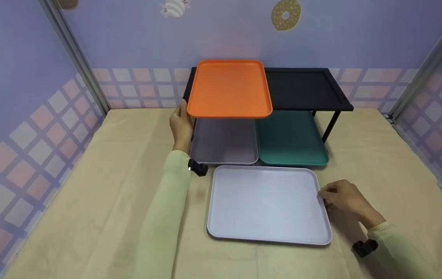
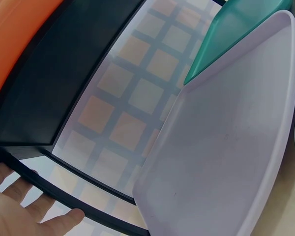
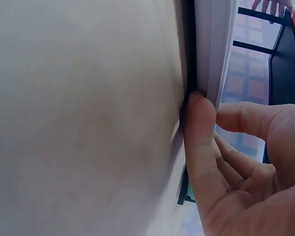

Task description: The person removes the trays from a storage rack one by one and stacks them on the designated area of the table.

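My right hand (image 1: 346,198) pinches the right rim of a pale lilac tray (image 1: 265,205), thumb above and forefinger beneath, as the right wrist view shows. That tray lies in front of a black two-level rack (image 1: 302,89). At the rack's left side is my left hand (image 1: 181,127), its fingers (image 2: 64,222) extended against a black leg. Beside it, an orange tray (image 1: 230,89) sits on the left part of the rack's top, its front overhanging. Under the top lie a greyish lilac tray (image 1: 225,143) on the left and a green tray (image 1: 290,141) on the right.
A beige cloth (image 1: 101,217) covers the table. Patterned purple panels (image 1: 228,31) enclose the back and both sides, with metal posts (image 1: 77,54) at the corners. The pale lilac tray's back edge lies close to the fronts of the two lower trays.
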A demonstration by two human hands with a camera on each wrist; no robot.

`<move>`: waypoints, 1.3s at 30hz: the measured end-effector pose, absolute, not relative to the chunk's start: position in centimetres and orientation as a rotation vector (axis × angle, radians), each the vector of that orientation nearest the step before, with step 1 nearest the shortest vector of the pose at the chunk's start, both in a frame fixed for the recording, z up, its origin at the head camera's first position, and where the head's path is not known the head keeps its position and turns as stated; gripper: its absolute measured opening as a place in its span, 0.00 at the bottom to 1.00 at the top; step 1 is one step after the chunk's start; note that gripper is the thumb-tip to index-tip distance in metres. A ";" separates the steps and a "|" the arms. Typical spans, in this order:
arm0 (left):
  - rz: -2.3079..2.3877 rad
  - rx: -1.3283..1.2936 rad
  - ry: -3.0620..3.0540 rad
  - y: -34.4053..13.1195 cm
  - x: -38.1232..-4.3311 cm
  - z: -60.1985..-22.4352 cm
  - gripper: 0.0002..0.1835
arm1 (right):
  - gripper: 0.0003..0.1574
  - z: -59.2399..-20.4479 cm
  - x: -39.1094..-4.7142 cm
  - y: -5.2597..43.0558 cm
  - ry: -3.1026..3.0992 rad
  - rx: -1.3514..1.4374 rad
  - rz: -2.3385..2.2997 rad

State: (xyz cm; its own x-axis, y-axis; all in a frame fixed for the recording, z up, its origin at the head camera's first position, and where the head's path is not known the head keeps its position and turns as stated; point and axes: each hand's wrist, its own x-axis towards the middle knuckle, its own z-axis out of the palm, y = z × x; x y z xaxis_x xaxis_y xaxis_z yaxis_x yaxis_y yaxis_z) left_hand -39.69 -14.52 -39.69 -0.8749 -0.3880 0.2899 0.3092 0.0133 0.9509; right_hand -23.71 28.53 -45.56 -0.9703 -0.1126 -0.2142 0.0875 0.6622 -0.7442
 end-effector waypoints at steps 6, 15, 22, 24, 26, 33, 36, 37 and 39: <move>-1.891 0.083 -1.836 -14.5 -39.7 -39.6 0.26 | 0.11 -45.7 -23.8 28.4 2.685 -0.044 -1.121; -1.885 0.111 -1.829 -14.5 -39.7 -39.8 0.26 | 0.22 -44.8 -23.8 28.2 2.790 -0.103 -1.057; -1.902 0.076 -1.814 -14.5 -39.7 -39.7 0.26 | 0.34 -43.4 -24.1 26.8 2.683 -0.169 -1.324; -1.899 0.067 -1.818 -14.5 -39.7 -39.7 0.26 | 0.37 -43.0 -24.3 26.2 2.610 -0.191 -1.407; -1.895 0.065 -1.825 -14.5 -39.7 -39.7 0.26 | 0.39 -42.5 -24.6 25.5 2.519 -0.197 -1.500; -1.899 0.080 -1.817 -14.5 -39.8 -39.6 0.26 | 0.45 -41.0 -26.1 23.1 2.291 -0.249 -1.766; -1.901 0.082 -1.811 -14.5 -39.8 -39.6 0.26 | 0.48 -40.5 -26.6 22.1 2.262 -0.266 -1.801; -1.895 0.086 -1.813 -14.5 -39.9 -39.6 0.26 | 0.49 -40.3 -26.7 21.8 2.246 -0.272 -1.819; -1.885 0.092 -1.813 -14.4 -39.9 -39.6 0.26 | 0.51 -39.9 -26.9 21.3 2.210 -0.284 -1.863</move>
